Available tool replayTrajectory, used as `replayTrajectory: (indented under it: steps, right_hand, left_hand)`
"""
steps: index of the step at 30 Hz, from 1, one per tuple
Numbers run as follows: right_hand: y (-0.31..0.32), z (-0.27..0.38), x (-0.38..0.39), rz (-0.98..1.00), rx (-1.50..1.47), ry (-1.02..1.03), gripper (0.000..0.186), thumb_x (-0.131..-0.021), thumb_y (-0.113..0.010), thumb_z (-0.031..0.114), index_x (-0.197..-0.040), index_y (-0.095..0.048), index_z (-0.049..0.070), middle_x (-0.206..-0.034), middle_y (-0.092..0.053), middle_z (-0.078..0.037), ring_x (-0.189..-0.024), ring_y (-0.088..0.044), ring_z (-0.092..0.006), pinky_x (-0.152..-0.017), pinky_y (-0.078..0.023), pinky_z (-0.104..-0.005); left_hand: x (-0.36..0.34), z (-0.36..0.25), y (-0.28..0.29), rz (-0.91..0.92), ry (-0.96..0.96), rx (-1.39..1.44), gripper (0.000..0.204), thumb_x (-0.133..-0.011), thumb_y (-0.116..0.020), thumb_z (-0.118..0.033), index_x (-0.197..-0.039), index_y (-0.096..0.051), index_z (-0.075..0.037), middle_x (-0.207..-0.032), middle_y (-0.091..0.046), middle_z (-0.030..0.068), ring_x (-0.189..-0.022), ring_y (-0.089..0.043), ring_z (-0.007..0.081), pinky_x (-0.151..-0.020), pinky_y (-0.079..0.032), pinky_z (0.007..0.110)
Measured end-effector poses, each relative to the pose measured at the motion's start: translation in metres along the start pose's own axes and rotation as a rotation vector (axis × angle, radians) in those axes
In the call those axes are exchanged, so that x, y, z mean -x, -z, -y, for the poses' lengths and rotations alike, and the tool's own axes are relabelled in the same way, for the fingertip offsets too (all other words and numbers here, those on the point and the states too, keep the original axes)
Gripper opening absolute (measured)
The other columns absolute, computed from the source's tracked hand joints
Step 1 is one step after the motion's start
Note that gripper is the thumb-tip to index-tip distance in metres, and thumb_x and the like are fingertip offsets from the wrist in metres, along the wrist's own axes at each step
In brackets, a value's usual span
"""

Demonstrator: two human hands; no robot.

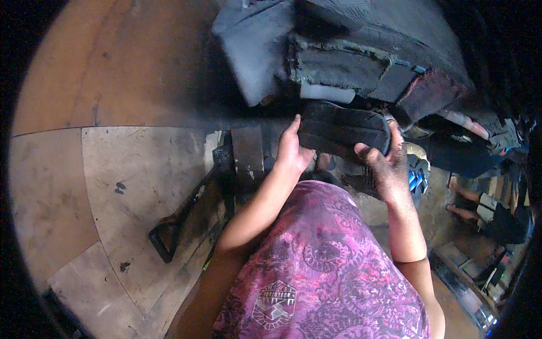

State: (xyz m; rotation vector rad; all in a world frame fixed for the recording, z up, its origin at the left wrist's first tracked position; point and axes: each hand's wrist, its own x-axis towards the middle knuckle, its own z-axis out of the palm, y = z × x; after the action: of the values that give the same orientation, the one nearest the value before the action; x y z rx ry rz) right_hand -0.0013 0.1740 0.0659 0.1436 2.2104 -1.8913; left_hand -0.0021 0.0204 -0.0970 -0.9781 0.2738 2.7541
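Note:
Between my hands I hold a black piece [344, 127] with rounded ends, long and somewhat flat, with a band-like surface. Its exact kind is too dark to tell. My left hand [294, 148] grips its left end, the thumb pointing up along the side and the fingers mostly hidden beneath. At the right end my right hand [389, 164], smudged with black, has its thumb on the near face and a finger stretched along the outer edge. Just beyond the piece stands a worn, dark grey fabric-covered mass [344, 68] with frayed seams, and a pale strip [327, 92] shows at its lower edge.
Stained wooden panels [135, 186] extend at the left. A dark bar with a looped black handle [164, 243] lies nearer. Beside my right wrist is a blue, white and black object [416, 174]. Another person [497, 217] sits low at the far right, near a long box-like frame [466, 288].

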Motion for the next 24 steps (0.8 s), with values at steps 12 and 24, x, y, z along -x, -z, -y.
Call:
replayTrajectory:
  steps: [12,24]
  right_hand:
    - [0.009,-0.149,-0.065,0.075,-1.107,-0.463,0.017,-0.092,-0.057,0.02,-0.105,-0.055,0.008,-0.103,-0.065,-0.007,-0.091,-0.065,-0.0221,-0.076,-0.054,-0.0379]
    - [-0.039,-0.137,-0.094,0.414,-1.249,-0.557,0.028,-0.095,-0.051,0.025,-0.114,-0.054,0.004,-0.117,-0.061,-0.014,-0.11,-0.058,-0.0252,-0.097,-0.044,-0.0436]
  left_hand:
    - [0.084,-0.006,-0.013,0.16,-0.498,-0.327,0.037,-0.085,-0.06,0.001,-0.12,-0.051,-0.004,-0.12,-0.058,0.0108,-0.112,-0.055,0.0228,-0.1,-0.041,0.038]
    - [0.102,0.003,-0.06,0.052,-0.812,-0.697,0.045,-0.08,-0.069,0.0,-0.118,-0.046,-0.001,-0.114,-0.057,0.0078,-0.103,-0.055,0.0144,-0.094,-0.042,0.03]
